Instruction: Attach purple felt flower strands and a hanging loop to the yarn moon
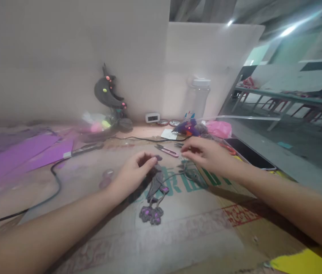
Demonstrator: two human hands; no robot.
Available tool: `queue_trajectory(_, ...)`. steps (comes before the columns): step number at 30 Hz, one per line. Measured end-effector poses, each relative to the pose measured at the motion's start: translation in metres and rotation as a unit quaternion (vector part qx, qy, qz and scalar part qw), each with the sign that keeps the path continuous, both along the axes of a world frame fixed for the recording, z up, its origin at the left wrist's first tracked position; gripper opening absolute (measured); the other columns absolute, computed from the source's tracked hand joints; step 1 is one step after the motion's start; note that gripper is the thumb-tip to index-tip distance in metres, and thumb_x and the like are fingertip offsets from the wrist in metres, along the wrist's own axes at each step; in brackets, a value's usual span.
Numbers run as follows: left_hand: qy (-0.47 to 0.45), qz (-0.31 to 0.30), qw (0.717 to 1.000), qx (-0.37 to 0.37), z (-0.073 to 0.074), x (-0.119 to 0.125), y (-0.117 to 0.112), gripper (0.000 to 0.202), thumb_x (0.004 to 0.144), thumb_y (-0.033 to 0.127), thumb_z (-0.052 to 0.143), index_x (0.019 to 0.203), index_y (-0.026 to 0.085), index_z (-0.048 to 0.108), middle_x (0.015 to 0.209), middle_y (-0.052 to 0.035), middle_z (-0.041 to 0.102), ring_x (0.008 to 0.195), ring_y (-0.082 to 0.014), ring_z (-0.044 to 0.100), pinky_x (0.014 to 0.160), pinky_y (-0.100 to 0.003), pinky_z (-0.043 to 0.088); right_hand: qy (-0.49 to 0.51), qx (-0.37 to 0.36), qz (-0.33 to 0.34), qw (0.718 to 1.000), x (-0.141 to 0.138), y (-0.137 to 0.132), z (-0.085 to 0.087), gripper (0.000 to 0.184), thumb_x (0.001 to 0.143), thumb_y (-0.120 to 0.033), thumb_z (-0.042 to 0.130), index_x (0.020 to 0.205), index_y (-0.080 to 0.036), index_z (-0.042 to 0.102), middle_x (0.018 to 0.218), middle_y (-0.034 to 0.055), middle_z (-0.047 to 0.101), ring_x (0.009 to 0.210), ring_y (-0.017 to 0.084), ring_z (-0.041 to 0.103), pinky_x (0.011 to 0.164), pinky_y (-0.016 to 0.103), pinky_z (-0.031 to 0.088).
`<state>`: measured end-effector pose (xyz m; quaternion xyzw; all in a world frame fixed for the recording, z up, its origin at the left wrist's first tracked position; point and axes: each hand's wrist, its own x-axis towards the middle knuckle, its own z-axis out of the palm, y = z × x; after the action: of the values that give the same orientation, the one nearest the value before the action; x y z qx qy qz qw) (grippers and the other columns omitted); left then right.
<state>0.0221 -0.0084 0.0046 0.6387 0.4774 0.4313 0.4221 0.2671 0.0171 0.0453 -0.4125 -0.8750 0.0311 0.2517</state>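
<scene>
My left hand [134,173] rests on the cardboard sheet [195,224], fingers curled and pinched on the top of a dark grey felt ornament [155,190] with purple flower shapes at its lower end. My right hand [206,154] hovers just to the right, fingers drawn together near a small thing I cannot make out. Small pink-handled snips [166,151] lie just beyond and between both hands. The picture is blurred.
Purple sheets [15,156] lie at the left, crossed by a black cable [55,179]. At the back stand a dark moon-shaped figure [108,93], a bowl of bright pieces [98,127], a small clock [152,117], a glue gun [187,127] and a clear bottle [200,95]. A phone [249,154] lies right.
</scene>
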Motion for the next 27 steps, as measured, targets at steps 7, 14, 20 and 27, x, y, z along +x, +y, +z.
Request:
queue_trajectory(7,0.005,-0.001,1.0,0.028,0.0,0.001,0.0,0.018,0.085,0.035,0.058,0.089,0.018,0.062,0.081,-0.0009,0.064,0.073,-0.0144,0.058,0.069,-0.026,0.045,-0.036,-0.056,0.116,0.991,-0.038,-0.035,-0.03,0.019,0.091,-0.028,0.057,0.107,-0.021,0.067,0.103,0.0057,0.064,0.089,0.017,0.061,0.08,0.029,0.047)
queue_trajectory(14,0.005,-0.009,1.0,0.029,-0.002,0.0,0.001,0.02,0.085,0.037,0.059,0.09,0.018,0.061,0.083,-0.0014,0.066,0.077,-0.0153,0.06,0.072,-0.027,0.045,-0.005,-0.057,0.088,0.994,-0.036,-0.024,-0.046,0.014,0.091,-0.012,0.049,0.087,-0.017,0.061,0.09,0.0047,0.063,0.081,0.015,0.059,0.072,0.028,0.047)
queue_trajectory(20,0.022,-0.027,0.999,0.035,0.0,-0.001,0.0,0.021,0.086,0.038,0.056,0.092,0.018,0.063,0.09,-0.0031,0.068,0.081,-0.0161,0.06,0.073,-0.026,0.045,0.093,-0.048,0.081,0.991,-0.032,-0.036,-0.038,0.014,0.092,-0.012,0.044,0.091,-0.019,0.056,0.076,0.0011,0.066,0.065,0.012,0.061,0.059,0.023,0.047)
queue_trajectory(27,0.037,-0.038,0.999,0.012,0.0,0.0,-0.002,0.023,0.086,0.039,0.057,0.09,0.018,0.062,0.086,-0.0028,0.066,0.078,-0.016,0.059,0.07,-0.027,0.045,0.112,0.095,0.1,0.984,-0.023,-0.028,-0.033,0.018,0.093,-0.017,0.05,0.105,-0.022,0.063,0.093,0.0029,0.072,0.083,0.015,0.068,0.074,0.027,0.052)
